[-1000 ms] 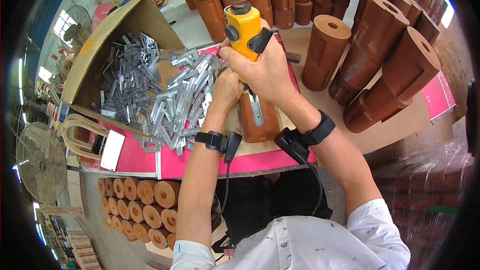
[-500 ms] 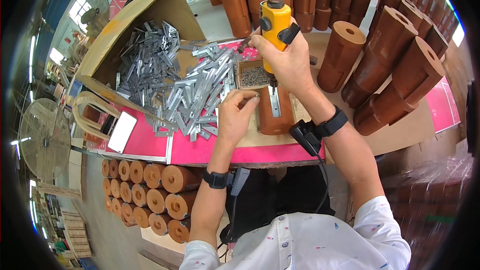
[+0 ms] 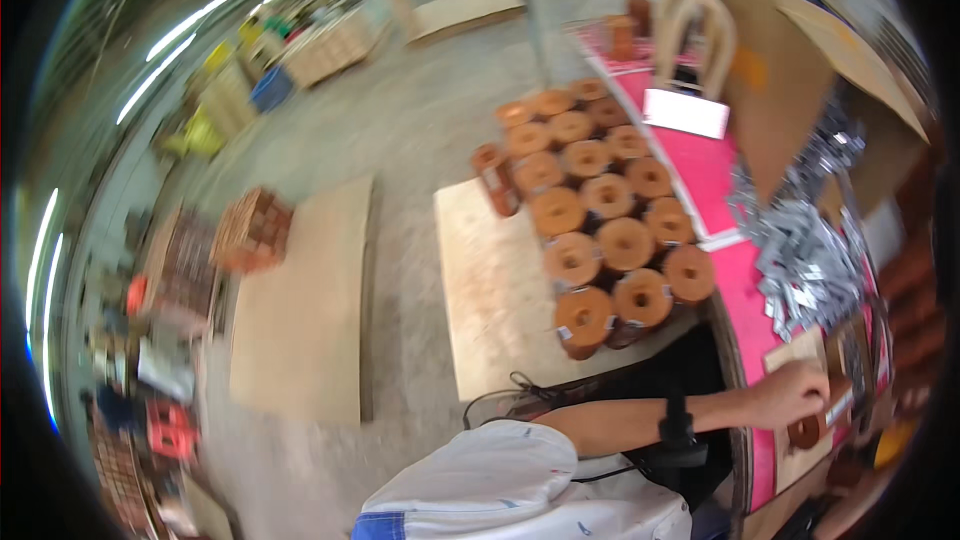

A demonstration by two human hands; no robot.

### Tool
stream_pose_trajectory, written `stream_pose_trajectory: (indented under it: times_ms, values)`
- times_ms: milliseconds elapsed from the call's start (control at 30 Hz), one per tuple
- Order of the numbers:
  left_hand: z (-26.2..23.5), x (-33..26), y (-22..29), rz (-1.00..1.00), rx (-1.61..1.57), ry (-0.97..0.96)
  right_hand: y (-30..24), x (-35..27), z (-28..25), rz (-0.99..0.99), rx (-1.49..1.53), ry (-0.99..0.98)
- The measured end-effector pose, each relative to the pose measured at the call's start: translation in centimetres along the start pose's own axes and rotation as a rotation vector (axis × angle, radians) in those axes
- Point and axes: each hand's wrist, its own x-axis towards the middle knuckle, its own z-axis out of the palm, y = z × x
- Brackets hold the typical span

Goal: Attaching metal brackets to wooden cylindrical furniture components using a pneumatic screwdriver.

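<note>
My left hand [image 3: 795, 395] is closed, its curled fingers beside a brown cylinder [image 3: 804, 432] lying on the workbench. Whatever is in those fingers, if anything, is too small to make out. A pale metal strip [image 3: 839, 406] lies along the cylinder. At the right rim, blurred, my right hand [image 3: 912, 398] is by the yellow power screwdriver [image 3: 893, 443] and appears to grip it; the tool's tip is hidden. Beyond the left hand spreads a heap of silvery metal strips [image 3: 810, 265], partly inside a tipped cardboard box [image 3: 775, 90].
Several brown cylinders [image 3: 625, 243] stand grouped on a board left of the pink bench edge [image 3: 690, 165]. A white-screened phone [image 3: 686, 113] leans against a wooden stand [image 3: 697, 30]. A flat board [image 3: 305, 310] and stacked brown pieces [image 3: 252, 230] are on the floor.
The view has swung left, bringing the floor and stacked cylinders to the middle. The bench, both hands and the screwdriver now sit at the right edge.
</note>
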Motion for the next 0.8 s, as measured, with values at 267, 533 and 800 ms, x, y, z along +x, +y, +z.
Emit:
stream_pose_trajectory:
  times_ms: [267, 533, 800]
  values:
    - [1.3, 1.6, 6.0, 0.312, 0.105, 0.262, -1.1, 0.8, 9.3, -0.04, 0.095, -0.321]
    - [4.6, 2.2, 8.4, 0.518, 0.261, 0.201, -2.5, 0.0, 9.3, -0.08, 0.114, -0.335]
    - [5.6, 2.0, 8.4, 0.499, 0.205, 0.16, -2.8, -0.8, 7.9, -0.084, 0.134, -0.313]
